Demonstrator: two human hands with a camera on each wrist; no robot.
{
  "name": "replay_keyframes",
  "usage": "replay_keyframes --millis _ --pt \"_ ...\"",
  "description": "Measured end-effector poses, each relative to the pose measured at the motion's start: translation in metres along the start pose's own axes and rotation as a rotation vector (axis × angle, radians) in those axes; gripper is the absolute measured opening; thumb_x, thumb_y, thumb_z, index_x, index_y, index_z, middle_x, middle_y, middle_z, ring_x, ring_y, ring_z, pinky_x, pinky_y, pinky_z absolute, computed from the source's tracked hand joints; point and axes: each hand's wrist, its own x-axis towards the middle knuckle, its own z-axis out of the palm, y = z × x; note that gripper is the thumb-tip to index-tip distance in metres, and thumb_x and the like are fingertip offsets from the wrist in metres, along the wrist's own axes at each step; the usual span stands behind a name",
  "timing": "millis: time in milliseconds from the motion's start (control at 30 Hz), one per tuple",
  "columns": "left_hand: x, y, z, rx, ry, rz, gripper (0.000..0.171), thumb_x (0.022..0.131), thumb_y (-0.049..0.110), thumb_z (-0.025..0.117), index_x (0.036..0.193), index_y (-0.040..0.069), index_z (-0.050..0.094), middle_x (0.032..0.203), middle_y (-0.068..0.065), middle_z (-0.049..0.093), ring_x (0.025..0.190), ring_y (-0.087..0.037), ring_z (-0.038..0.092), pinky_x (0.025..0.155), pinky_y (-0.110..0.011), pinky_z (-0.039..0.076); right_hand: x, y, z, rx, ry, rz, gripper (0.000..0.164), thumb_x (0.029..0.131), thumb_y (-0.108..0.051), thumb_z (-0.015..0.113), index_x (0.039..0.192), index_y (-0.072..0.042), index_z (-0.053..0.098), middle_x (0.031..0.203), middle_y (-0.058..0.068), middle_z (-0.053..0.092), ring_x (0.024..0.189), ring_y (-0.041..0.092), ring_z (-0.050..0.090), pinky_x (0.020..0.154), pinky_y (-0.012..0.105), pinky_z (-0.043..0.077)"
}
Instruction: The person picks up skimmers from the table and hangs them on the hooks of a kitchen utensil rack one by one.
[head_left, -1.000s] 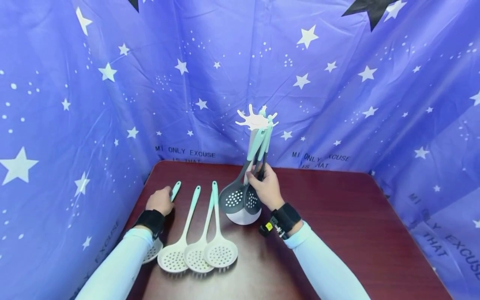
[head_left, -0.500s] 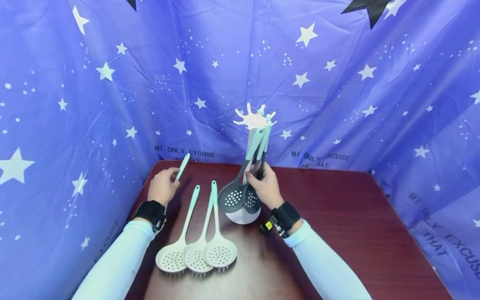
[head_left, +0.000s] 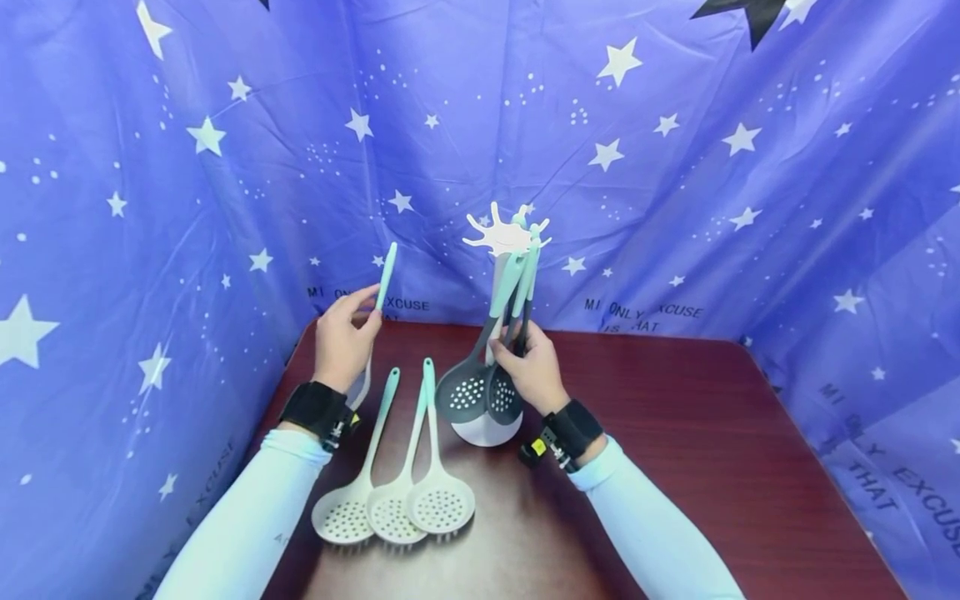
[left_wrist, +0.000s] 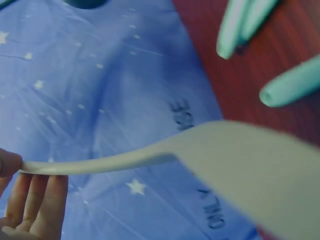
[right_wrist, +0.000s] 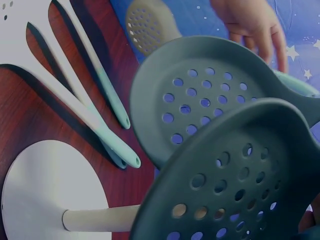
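Note:
My left hand (head_left: 345,337) pinches a cream skimmer by its mint handle (head_left: 387,275), raised above the table's left side. In the left wrist view, thumb and fingertips hold the cream stem, and the skimmer's bowl (left_wrist: 240,165) is seen from the side. The right wrist view shows its perforated head (right_wrist: 147,25) too. My right hand (head_left: 538,371) grips the pole of a white utensil stand (head_left: 487,433) among the hanging tools. Dark grey skimmers (head_left: 461,396) with mint handles hang from its hooked top (head_left: 506,237). The right fingers are partly hidden behind the stems.
Three cream skimmers (head_left: 441,507) with mint handles lie left of the stand on the dark red table (head_left: 675,433), heads toward me and partly overlapping. A blue star-printed curtain (head_left: 450,158) encloses the table's back and sides.
My left hand has lifted the leftmost cream skimmer off the table, raising it up and to the right, its handle now more upright. The right hand keeps its hold on the stand.

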Motion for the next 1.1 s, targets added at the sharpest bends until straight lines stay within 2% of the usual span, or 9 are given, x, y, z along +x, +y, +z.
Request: replay_keyframes --millis 200,367,600,700,867,967,1100 --pt "0.002 0.026 0.006 -0.192 0.065 0.074 0.037 0.095 0.007 0.074 0.131 0.018 0.074 0.109 -0.008 0.075 0.093 -0.020 0.072 0.080 -0.023 0.058 0.000 0.004 -0.001 0.012 -0.016 0.017 0.012 0.094 -0.002 0.072 0.095 0.000 0.060 0.091 0.012 0.069 0.078 0.009 0.060 0.072 0.024 0.053" --pt "0.002 0.047 0.008 -0.297 0.097 0.134 0.035 0.096 0.009 0.075 0.130 0.018 0.074 0.111 -0.006 0.076 0.094 -0.018 0.072 0.079 -0.022 0.058 0.004 0.008 -0.001 0.037 -0.037 0.029 0.012 0.094 -0.002 0.072 0.098 0.002 0.061 0.085 0.007 0.067 0.076 0.009 0.061 0.071 0.023 0.053" --pt "0.005 0.069 0.015 -0.370 0.151 0.138 0.032 0.093 -0.001 0.075 0.125 0.004 0.075 0.111 -0.016 0.077 0.092 -0.024 0.073 0.076 -0.017 0.057 0.011 0.011 -0.001 0.085 -0.064 0.040 0.013 0.093 -0.001 0.073 0.099 0.003 0.063 0.082 -0.001 0.065 0.075 0.008 0.060 0.069 0.020 0.051" --pt "0.003 0.073 0.019 -0.395 0.160 0.149 0.032 0.091 -0.006 0.074 0.122 0.000 0.075 0.107 -0.020 0.076 0.090 -0.022 0.073 0.069 -0.015 0.055 0.010 0.011 0.000 0.085 -0.083 0.038 0.013 0.092 0.000 0.073 0.099 0.004 0.063 0.081 -0.003 0.064 0.075 0.009 0.060 0.069 0.020 0.051" --pt "0.000 0.079 0.023 -0.448 0.148 0.214 0.031 0.092 -0.003 0.076 0.122 0.004 0.076 0.105 -0.016 0.077 0.086 -0.010 0.069 0.060 -0.015 0.051 0.010 0.011 0.002 0.083 -0.107 0.041 0.012 0.092 0.002 0.072 0.100 0.007 0.063 0.082 -0.002 0.064 0.076 0.009 0.060 0.070 0.020 0.050" --pt "0.000 0.082 0.024 -0.466 0.152 0.276 0.030 0.093 0.002 0.076 0.122 0.008 0.077 0.106 -0.012 0.077 0.086 -0.009 0.069 0.065 -0.017 0.054 0.011 0.011 0.003 0.088 -0.122 0.044 0.011 0.092 0.002 0.070 0.100 0.007 0.063 0.082 0.000 0.063 0.076 0.009 0.059 0.070 0.020 0.050" --pt "0.001 0.086 0.026 -0.459 0.169 0.349 0.029 0.092 0.002 0.076 0.121 0.007 0.077 0.107 -0.012 0.077 0.085 -0.013 0.069 0.068 -0.019 0.056 0.014 0.012 0.003 0.097 -0.131 0.039 0.009 0.093 0.002 0.069 0.098 0.004 0.062 0.080 0.000 0.063 0.075 0.009 0.060 0.068 0.020 0.050"
